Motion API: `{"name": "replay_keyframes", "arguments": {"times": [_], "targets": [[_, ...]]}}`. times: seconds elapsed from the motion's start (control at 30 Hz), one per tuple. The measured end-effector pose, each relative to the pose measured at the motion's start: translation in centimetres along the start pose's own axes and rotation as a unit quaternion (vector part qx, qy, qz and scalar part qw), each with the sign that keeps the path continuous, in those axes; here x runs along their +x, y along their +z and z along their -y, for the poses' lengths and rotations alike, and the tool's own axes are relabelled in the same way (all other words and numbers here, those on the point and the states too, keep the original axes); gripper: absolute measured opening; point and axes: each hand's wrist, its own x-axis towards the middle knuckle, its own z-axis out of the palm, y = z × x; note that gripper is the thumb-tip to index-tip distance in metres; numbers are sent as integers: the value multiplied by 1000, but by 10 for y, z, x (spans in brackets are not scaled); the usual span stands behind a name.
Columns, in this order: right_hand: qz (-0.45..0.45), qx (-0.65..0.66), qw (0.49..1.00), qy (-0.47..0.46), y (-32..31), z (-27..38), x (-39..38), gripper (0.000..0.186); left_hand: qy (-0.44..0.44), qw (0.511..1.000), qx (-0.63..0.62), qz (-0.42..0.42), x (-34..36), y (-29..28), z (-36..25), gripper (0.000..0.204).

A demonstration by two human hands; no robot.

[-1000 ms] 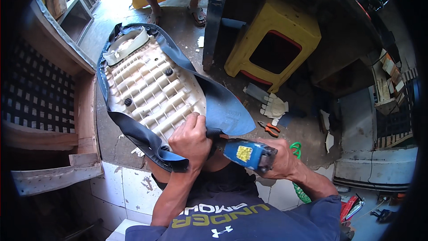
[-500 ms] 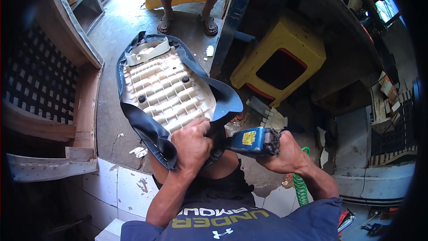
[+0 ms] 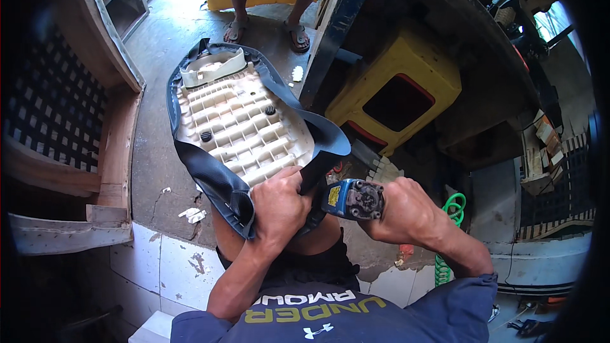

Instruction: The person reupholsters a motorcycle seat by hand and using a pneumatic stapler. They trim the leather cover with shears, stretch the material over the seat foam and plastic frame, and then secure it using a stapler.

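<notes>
A motorcycle seat lies upside down across my lap, its ribbed cream plastic base (image 3: 238, 128) facing up. Black seat cover (image 3: 213, 168) wraps round its rim, with a loose flap (image 3: 325, 136) standing up on the right side. My left hand (image 3: 279, 206) is closed on the cover at the seat's near end, thumb side against the base. In my right hand (image 3: 403, 211) is a blue air staple gun (image 3: 357, 199), its round black cap turned toward me. The gun's nose is by the cover just right of my left hand; contact there is hidden.
A green coiled air hose (image 3: 455, 207) hangs beside my right forearm. A yellow box-like shell (image 3: 406, 89) stands on the right, under a dark bench. A wooden frame with woven black straps (image 3: 57, 95) is at the left. Ahead, a person's sandalled feet (image 3: 297, 37) rest on the floor.
The staple gun has tilted and drawn slightly toward my left hand, its capped end now facing me more. The loose flap has shifted a little; my left hand keeps its hold.
</notes>
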Motion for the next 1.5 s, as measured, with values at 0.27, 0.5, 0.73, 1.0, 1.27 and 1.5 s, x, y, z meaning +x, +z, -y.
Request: {"name": "replay_keyframes", "arguments": {"times": [0.27,0.5,0.73,1.0,1.27,1.5], "targets": [[-22,134,990,-30,-2,-20,-8,20,12,1000,-15,18,-7,-11,3,17],[40,-9,999,-4,-16,10,8,21,17,998,-56,-17,-7,-9,5,21],[42,-85,995,-3,-17,14,17,24,-6,999,-33,-1,-14,-5,2,19],[45,51,998,-11,-32,-13,25,23,-3,997,-73,-34,-25,-2,0,23],[93,-112,988,-56,-22,12,29,23,2,996,-83,-11,-27,-6,6,24],[109,-34,993,-32,-34,9,33,25,0,993,-106,-56,-25,-6,3,15]]}}
